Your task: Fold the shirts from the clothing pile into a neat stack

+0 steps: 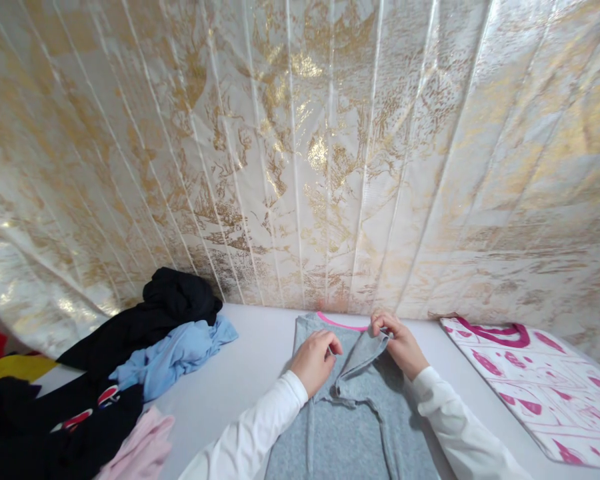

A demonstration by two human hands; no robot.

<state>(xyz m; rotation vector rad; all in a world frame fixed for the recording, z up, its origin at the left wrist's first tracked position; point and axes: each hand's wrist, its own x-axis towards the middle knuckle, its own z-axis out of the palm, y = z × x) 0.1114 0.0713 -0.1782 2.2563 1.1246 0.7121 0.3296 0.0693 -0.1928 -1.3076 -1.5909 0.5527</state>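
Observation:
A grey garment (350, 433) with a pink-trimmed neckline lies spread on the white surface in front of me, and one sleeve (364, 355) is folded across it. My right hand (403, 345) pinches the sleeve's end near the neckline, thumb and fingers closed on the cloth. Over the garment's left side is my left hand (316, 362), its fingers loosely curled with a gap at the thumb. I see no cloth between those fingers. The garment's lower part runs out of view at the bottom edge.
At the left is a loose heap: black clothes (165, 313), a light blue garment (180, 350), a pink cloth (143, 443) and a yellow piece (15, 370). A folded white-and-magenta top (535, 387) lies at the right. A gold-patterned curtain (300, 153) hangs behind the white surface (220, 393).

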